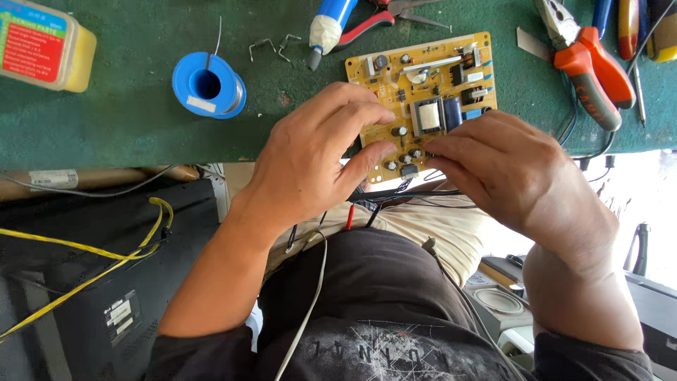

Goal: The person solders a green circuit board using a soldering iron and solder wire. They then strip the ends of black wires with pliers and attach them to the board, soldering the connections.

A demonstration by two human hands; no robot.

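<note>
While your left hand [310, 159] pinches the board [423, 99] edge, your right hand [493, 166] grips its near corner. Left of the board sits a solder spool [209, 85].

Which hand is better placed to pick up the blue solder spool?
Left. The left hand lies nearer the blue solder spool, with bare green mat between them; the right hand is across the circuit board.

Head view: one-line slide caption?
Both bare hands, left hand and right hand, hold a yellow rectangular circuit board at the green mat's edge, beside a blue solder spool.

The left hand [310, 155] and right hand [508, 169] hide the circuit board's [423, 77] near edge.
</note>
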